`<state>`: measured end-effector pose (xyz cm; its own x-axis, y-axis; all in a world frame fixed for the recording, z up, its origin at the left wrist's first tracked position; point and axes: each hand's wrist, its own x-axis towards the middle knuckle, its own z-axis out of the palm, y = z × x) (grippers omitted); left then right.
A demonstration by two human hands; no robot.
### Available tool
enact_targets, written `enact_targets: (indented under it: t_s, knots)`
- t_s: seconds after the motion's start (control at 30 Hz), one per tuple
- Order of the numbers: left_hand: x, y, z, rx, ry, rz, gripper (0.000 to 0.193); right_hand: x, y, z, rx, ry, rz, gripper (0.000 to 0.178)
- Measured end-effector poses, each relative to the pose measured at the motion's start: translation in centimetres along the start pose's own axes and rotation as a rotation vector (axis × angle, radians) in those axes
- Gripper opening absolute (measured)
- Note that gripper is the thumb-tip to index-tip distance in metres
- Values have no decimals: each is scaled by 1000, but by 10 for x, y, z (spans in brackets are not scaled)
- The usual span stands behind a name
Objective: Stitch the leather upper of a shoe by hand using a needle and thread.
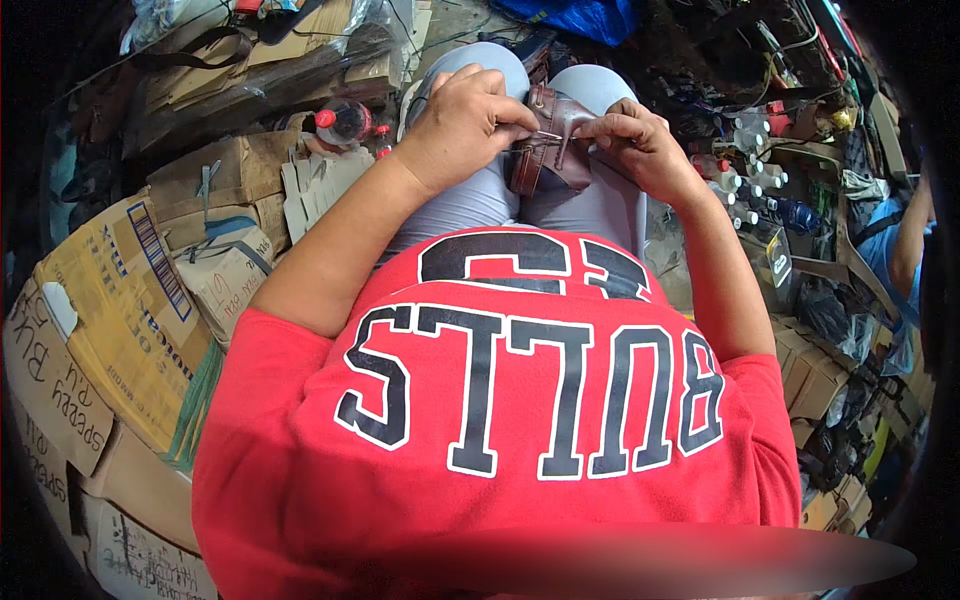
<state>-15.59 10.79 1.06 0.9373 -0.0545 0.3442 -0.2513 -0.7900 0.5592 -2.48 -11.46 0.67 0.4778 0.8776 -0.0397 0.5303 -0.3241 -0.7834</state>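
A dark brown leather shoe [575,165] rests on its side across my lap, between my knees, with a stitched, lighter brown edge along its left side. Over its upper part, my left hand [470,115] has thumb and fingers pinched together. Thin, pale, needle-like slivers [548,136] lie between the fingertips of both hands; they are too small to make out clearly. From the other side my right hand [640,145] pinches close to the leather, its fingertips touching or almost touching the shoe. What exactly sits in the right fingertips is hidden.
Cardboard boxes [120,310] are piled at my left. A dark bottle with a red cap [345,122] stands beside my left knee. Several small bottles [725,180] are grouped at my right. Another person's arm [908,240] shows at the far right edge. Blue plastic sheeting [580,15] lies ahead.
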Motion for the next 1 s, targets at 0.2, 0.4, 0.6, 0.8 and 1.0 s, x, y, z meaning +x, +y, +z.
enact_targets:
  t_s: [0.2,0.4,0.6,0.8,1.0]
  knots:
    - [2,5,0,3,-14,30,13,1,11,2,65,-9,-9,39]
    - [-4,5,6,3,-8,68,16,1,9,4,96,-24,-2,28]
    - [-7,-13,4,-96,-120,-49,20,1,14,5,188,-62,22,30]
    - [15,-22,9,-129,-268,-60,17,7,19,11,162,-17,38,28]
    - [4,-17,8,-29,-182,-12,20,4,11,8,-25,30,-80,26]
